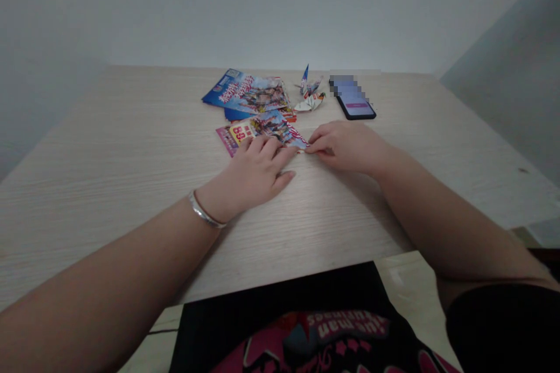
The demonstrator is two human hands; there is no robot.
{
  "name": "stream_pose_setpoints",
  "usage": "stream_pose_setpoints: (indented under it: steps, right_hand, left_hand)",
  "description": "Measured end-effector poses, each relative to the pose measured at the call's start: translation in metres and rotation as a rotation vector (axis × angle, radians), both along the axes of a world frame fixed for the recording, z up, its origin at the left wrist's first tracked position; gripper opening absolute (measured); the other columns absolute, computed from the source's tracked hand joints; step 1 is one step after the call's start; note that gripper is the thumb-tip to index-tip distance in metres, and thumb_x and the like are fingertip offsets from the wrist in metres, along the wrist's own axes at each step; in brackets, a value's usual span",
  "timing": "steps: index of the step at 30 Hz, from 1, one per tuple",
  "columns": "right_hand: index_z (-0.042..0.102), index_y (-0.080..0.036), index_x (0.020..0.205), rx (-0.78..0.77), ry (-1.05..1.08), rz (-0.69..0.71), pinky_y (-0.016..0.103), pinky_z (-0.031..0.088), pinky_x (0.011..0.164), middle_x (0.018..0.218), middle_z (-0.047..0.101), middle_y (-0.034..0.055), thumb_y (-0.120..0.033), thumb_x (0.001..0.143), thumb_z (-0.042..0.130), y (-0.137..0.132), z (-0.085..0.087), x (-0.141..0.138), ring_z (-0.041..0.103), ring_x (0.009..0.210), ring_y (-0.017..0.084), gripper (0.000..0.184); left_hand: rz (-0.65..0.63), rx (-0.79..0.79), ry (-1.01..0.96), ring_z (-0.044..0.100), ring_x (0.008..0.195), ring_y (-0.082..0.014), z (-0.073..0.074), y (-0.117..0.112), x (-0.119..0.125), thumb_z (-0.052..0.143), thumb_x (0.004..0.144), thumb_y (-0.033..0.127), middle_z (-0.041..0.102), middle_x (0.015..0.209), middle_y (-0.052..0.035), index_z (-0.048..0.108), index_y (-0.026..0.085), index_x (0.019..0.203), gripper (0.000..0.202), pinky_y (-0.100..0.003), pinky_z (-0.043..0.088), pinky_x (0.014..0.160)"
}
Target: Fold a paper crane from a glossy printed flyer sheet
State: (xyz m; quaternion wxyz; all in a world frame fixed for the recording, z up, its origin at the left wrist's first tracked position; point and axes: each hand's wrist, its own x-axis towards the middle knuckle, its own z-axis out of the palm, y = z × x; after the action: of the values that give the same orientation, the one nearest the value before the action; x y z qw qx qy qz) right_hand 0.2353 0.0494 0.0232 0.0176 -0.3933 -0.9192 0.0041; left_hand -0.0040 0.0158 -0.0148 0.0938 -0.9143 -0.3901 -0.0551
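Note:
A colourful printed leaflet (273,126) lies on the table in front of me, with one edge folded on a slant so that it tapers to a point at the right. My left hand (258,172) rests flat over its near edge, fingers spread, a silver bangle on the wrist. At the pointed right corner, the thumb and index finger of my right hand (345,145) pinch the paper. The leaflet's near edge is partly covered by my left fingers.
Behind the leaflet sits a stack of similar leaflets (245,93). Two folded paper cranes, one upright (305,84) and one whitish (310,102), stand to its right. A phone (353,99) with its screen lit lies farther right on the pale wooden table (131,145), which meets a wall (262,6).

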Motion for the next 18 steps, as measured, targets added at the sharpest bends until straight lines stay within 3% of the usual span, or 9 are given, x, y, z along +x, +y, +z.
stream_pose_setpoints:
  steps: [5, 9, 13, 18]
  right_hand:
    - [0.083, -0.019, 0.105, 0.109, -0.177, 0.043, 0.038, 0.050, 0.089, 0.128, 0.075, 0.0117, -0.018, 0.098, 0.054, -0.010, 0.007, -0.013, 0.065, 0.116, 0.029, 0.030]
    - [0.081, -0.019, 0.110, 0.053, -0.166, 0.046, 0.036, 0.049, 0.085, 0.125, 0.077, 0.0074, -0.015, 0.095, 0.056, -0.007, 0.007, -0.011, 0.069, 0.110, 0.025, 0.030]
    - [0.081, -0.021, 0.111, 0.040, -0.172, 0.005, 0.036, 0.049, 0.082, 0.126, 0.077, 0.0051, -0.019, 0.098, 0.053, -0.008, 0.009, -0.012, 0.071, 0.109, 0.025, 0.031]
    - [0.080, -0.016, 0.106, 0.091, -0.253, -0.041, 0.040, 0.049, 0.080, 0.119, 0.079, 0.0110, -0.018, 0.099, 0.049, -0.015, 0.012, -0.019, 0.071, 0.108, 0.029, 0.031]
  left_hand:
    - [-0.003, 0.014, 0.019, 0.055, 0.122, -0.0384, 0.006, -0.003, 0.000, 0.037, 0.107, 0.046, 0.060, 0.130, -0.0193, 0.054, 0.025, 0.150, 0.051, -0.055, 0.046, 0.102]
    - [0.016, -0.019, 0.009, 0.053, 0.133, -0.0383, 0.009, -0.007, -0.002, 0.039, 0.107, 0.044, 0.060, 0.137, -0.0176, 0.054, 0.024, 0.151, 0.051, -0.060, 0.038, 0.114]
    - [0.003, -0.001, -0.019, 0.048, 0.144, -0.0381, 0.003, -0.006, -0.005, 0.040, 0.107, 0.045, 0.057, 0.150, -0.0163, 0.054, 0.022, 0.152, 0.053, -0.064, 0.027, 0.123]
    - [-0.019, 0.000, -0.043, 0.041, 0.150, -0.0408, -0.004, 0.000, -0.005, 0.036, 0.109, 0.046, 0.050, 0.160, -0.0158, 0.048, 0.021, 0.157, 0.056, -0.067, 0.029, 0.122]
